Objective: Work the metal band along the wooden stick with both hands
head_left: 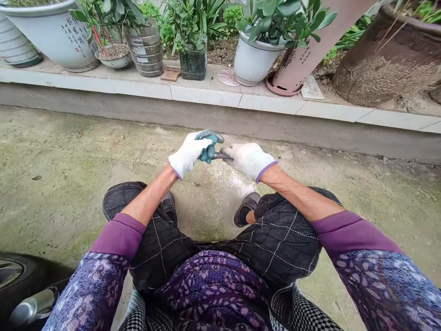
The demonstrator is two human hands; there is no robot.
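Both my hands wear white work gloves with coated fingers and meet in front of me, above the ground between my feet. My left hand (pixel 197 149) is closed, its teal-grey fingers curled in. From its grip a short, thin, dark rod-like piece (pixel 219 156) points to the right; the rest is hidden in the glove, so its kind cannot be made out. My right hand (pixel 248 158) is palm down with the fingers together, their grey tips closed on the far end of that piece.
A low tiled ledge (pixel 206 97) runs across ahead, bearing several potted plants, among them a white pot (pixel 257 59) and a large brown pot (pixel 382 59). Below my hands is a whitish patch on the concrete ground (pixel 227 184). A wheel (pixel 20 280) and metal pipe stand at lower left.
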